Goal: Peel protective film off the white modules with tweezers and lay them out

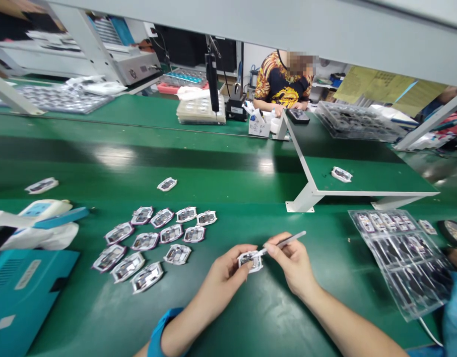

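My left hand (228, 275) pinches a small white-framed electronic module (250, 261) between thumb and fingers. My right hand (290, 260) holds a slim white pen-like tool (284, 244), its tip touching the module. Just left of my hands, several similar modules (156, 243) lie spread in loose rows on the green work surface (250, 307). A clear plastic tray (403, 263) with dark contents in its compartments lies to the right of my right hand.
A teal case (22, 292) and a white handheld device (42, 210) sit at the left. A raised green shelf (365, 173) on white supports holds one module (342, 174). Across the bench, a co-worker (284, 84) sits near stacked trays (201, 111).
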`<state>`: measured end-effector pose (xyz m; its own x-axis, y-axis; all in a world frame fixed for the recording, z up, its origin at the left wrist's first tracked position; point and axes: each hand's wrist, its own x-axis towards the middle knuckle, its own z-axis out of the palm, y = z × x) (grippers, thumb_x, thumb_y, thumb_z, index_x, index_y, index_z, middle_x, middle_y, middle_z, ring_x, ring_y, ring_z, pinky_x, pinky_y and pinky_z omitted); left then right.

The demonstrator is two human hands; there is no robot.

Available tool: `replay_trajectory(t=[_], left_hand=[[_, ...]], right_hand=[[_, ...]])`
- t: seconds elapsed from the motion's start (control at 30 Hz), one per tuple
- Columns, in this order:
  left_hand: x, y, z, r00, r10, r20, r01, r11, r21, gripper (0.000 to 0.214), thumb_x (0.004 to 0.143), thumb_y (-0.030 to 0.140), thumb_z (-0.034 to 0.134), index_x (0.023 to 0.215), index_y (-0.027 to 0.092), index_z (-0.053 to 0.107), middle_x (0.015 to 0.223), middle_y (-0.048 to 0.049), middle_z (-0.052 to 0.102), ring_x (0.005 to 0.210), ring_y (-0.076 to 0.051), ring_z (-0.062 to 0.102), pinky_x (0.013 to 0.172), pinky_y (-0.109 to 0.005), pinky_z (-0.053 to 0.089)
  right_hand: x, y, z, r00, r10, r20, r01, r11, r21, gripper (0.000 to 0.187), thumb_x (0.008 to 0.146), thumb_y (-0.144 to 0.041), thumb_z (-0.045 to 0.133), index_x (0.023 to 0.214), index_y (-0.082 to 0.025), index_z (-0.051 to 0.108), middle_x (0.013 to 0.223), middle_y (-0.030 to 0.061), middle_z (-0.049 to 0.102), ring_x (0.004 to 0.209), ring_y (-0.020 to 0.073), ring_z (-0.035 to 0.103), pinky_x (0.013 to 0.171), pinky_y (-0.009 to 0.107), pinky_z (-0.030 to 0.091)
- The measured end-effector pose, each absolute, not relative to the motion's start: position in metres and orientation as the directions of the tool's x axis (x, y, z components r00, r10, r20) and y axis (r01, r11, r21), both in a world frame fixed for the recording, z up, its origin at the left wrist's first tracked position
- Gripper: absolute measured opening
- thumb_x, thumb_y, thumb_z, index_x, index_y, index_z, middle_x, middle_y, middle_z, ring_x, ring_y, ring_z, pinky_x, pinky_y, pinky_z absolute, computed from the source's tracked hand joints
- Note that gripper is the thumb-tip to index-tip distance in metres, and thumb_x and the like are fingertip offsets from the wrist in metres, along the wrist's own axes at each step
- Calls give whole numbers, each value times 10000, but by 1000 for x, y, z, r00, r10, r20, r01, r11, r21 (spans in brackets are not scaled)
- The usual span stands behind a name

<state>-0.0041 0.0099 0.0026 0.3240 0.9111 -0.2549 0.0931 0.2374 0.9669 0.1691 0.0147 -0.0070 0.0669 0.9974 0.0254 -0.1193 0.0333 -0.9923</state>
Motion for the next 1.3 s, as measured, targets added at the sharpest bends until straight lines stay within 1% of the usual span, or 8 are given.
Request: replay_trajectory(t=[0.2,0.37,0.53,0.9,1.07,1.3], left_hand=[[-5,9,1,332,915,-230,57,224,973,297,790,343,622,1036,179,647,743,-6,625,657,-157,515,605,-255,376],[-5,10,1,308,923,-231,69,221,973,283,791,309,626,1037,175,656,746,-6,641,657,-158,543,612,-256,412],[-6,9,3,298,928,-225,81,210,974,268,795,286,624,1032,170,670,778,-18,662,682,-167,565,632,-261,432],[-6,8,-1,324,925,-201,111,173,979,287,813,277,570,1071,170,635,900,-50,687,783,-195,594,704,-281,452],[-6,8,-3,328,925,-191,117,161,980,302,818,286,554,1084,161,623,941,-68,693,824,-212,606,711,-292,458],[-7,8,-5,333,924,-188,142,148,979,316,829,292,533,1105,157,607,975,-79,694,835,-214,608,715,-303,461]], right_hand=[[168,15,-6,80,994,69,-96,76,-992,181,758,-366,761,730,-200,695,686,13,675,638,162,619,596,263,509],[169,14,-5,63,992,112,-76,116,-990,180,775,-368,747,739,-201,692,698,21,682,657,169,632,616,271,520],[170,14,-5,46,993,112,-69,115,-991,140,788,-330,737,752,-202,691,712,17,678,668,163,634,628,264,517],[170,12,-5,44,992,117,-64,119,-991,131,793,-322,735,751,-205,694,714,17,676,673,163,633,633,263,512],[171,12,-4,40,992,115,-78,118,-990,122,794,-315,735,761,-205,694,727,20,681,687,168,635,649,269,509],[171,12,-5,31,996,83,-93,86,-992,70,792,-263,735,766,-211,697,733,5,677,697,149,624,662,248,486]])
